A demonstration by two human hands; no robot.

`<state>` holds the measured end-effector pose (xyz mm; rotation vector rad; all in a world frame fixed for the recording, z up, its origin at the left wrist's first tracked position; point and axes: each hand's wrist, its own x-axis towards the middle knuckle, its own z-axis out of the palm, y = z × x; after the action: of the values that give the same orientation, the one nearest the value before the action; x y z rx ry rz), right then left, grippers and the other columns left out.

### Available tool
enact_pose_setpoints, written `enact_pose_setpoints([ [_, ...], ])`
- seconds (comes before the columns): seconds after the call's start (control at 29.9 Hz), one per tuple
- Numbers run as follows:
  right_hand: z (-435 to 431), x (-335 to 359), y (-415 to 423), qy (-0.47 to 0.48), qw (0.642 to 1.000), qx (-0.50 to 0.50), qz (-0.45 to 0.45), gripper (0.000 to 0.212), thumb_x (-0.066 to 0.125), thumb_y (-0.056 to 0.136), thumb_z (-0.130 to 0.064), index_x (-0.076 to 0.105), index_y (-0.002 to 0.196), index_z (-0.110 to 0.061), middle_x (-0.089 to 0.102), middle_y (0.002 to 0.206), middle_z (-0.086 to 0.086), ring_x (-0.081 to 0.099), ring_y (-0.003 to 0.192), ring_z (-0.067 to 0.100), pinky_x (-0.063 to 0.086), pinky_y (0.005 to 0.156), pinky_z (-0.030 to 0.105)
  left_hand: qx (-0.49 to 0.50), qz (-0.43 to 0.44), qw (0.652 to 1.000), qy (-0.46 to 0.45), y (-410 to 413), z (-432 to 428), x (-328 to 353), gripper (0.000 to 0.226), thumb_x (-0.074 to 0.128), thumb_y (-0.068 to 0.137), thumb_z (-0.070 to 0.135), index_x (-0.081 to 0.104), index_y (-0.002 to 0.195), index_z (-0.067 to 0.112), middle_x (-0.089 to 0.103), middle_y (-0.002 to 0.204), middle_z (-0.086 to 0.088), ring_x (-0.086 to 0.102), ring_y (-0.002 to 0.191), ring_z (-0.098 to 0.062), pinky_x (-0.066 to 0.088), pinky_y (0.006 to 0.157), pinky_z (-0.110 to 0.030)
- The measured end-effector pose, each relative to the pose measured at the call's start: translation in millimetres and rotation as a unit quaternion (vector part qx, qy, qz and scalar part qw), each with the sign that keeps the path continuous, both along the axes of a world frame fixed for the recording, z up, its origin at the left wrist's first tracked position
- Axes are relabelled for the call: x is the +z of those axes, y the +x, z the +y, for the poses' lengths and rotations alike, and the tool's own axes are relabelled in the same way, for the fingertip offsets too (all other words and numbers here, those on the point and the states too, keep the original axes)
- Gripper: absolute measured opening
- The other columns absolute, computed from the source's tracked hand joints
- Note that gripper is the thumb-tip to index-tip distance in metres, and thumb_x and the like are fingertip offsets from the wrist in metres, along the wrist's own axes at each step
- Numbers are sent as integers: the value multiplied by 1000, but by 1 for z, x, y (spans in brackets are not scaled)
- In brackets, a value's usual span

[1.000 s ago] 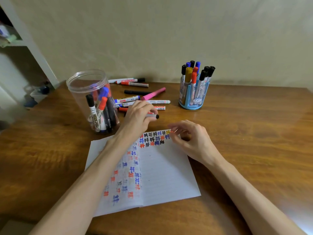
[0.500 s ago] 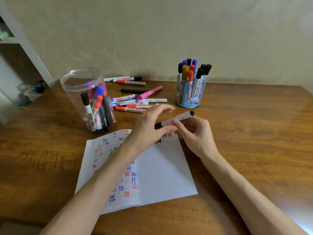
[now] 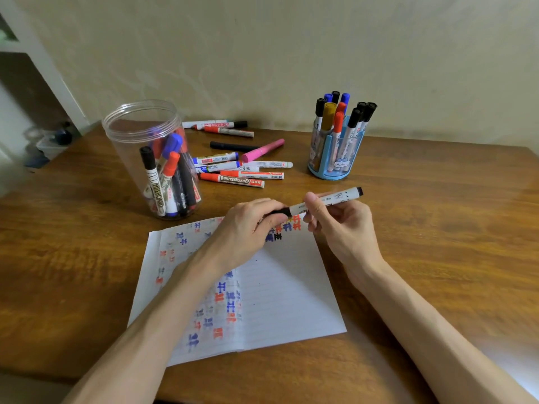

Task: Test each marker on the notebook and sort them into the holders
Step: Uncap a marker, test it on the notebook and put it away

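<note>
Likely step: uncapping marker (image 3: 329,198) for test. Left hand (image 3: 245,228) fingers (image 3: 274,220) curl round black cap end; right hand (image 3: 342,228) pinches white barrel. Marker held level just above notebook (image 3: 291,293) top edge. Next move calls for a straight cap pull with the barrel held steady, then a scribble on bare lines.

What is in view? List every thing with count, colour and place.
clear plastic jar: one, table left; black, red and blue markers inside
blue pen holder: one, table back right; black, blue, red and mustard markers inside
loose markers: about ten, red, blue, black, pink, white; between jar and holder
notebook: one, white, open, colour test marks; table centre
held marker: one, white barrel, black ends; above notebook
table: one, brown wood
left hand: grips marker's black end
right hand: holds marker's barrel
</note>
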<state>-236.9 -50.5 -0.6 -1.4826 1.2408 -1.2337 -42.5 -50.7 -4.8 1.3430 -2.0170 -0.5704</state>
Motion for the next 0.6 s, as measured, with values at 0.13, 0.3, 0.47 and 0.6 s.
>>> enact_pose_setpoints([
  [0.13,1,4,-1,-20,1000,10,-10,32,69,98,-39,74,81,-13,76,77,5,71,71,17,57,67,24,-2,22,999,35,6,3,5,25,58,102,25,70,124,21,71,106,10,63,101,3,54,78,-18],
  [0.3,4,6,-3,-41,998,35,-24,29,67,100,-34,72,84,-11,72,79,12,68,73,21,56,71,30,-17,21,998,63,9,6,7,20,54,105,27,71,115,26,71,99,9,64,98,-3,55,77,-25],
  [0.47,-11,17,-39,-25,987,-61,-144,27,68,101,-36,71,88,-13,63,79,11,57,79,21,51,87,38,12,87,993,74,44,3,11,27,49,108,21,70,99,7,71,90,9,67,99,6,51,77,-17],
  [0.6,-8,7,-19,43,990,-57,-123,31,68,99,-40,72,91,-11,72,80,11,65,74,23,57,77,38,10,59,997,50,28,2,6,16,54,105,27,69,103,34,70,92,14,66,100,-1,53,79,-17],
])
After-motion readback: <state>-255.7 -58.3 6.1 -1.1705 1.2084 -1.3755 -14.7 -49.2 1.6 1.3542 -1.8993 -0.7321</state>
